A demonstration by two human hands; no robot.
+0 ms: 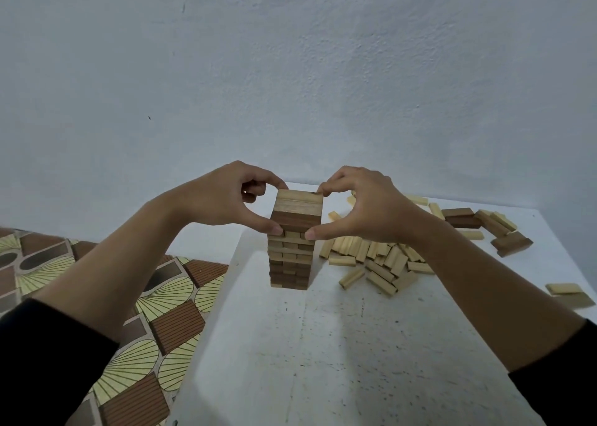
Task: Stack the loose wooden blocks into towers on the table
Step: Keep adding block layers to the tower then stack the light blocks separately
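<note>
Pale blue plaster wall (290, 70) behind, white speckled bench (323, 345) in front, patterned floor (145, 312) off to the left. Left hand (226, 199) curled round the upper left of the tower (292, 254), thumb pressed on the near face a few layers down, forefinger hooked over the far top edge. Right hand (361, 209) mirroring it on the upper right, thumb low on the near face, forefinger at the far top corner. Both gripping the stack, nothing else held. Probably a squaring squeeze: pressing from two sides to bring the top layers (300, 199) flush with those beneath, and steadying the whole meanwhile. Black sleeves (48, 361) pushed back on the forearms.

Tower upright near the bench's left edge, many layers of pale and dark wood laid crosswise in turn, faces roughly even. Just right of it, a heap of loose pale blocks (378, 257), partly hidden behind the right wrist. Farther right, a few dark blocks (462, 219) among more pale ones, and two pale blocks (570, 295) lying apart near the right edge.

No box, tray or other container in view; loose blocks lying straight on the bench. Judging by the heap, plenty left to stack, and a light grip needed to avoid tipping so tall a stack.
</note>
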